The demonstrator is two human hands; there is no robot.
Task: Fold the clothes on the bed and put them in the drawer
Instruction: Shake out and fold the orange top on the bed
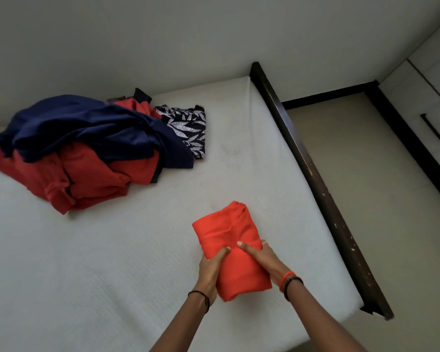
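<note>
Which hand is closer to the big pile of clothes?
Left. The left hand grips the folded orange cloth on the side facing the pile; the right hand grips its other side, farther away.

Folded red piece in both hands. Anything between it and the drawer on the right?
The left hand and right hand grip the folded red garment. Between it and the drawer stands the bed's dark side rail, along the mattress edge, then floor. The drawer front looks closed.

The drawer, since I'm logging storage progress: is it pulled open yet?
No: the drawer front sits flush, and the left hand and right hand grip the folded orange garment.
</note>
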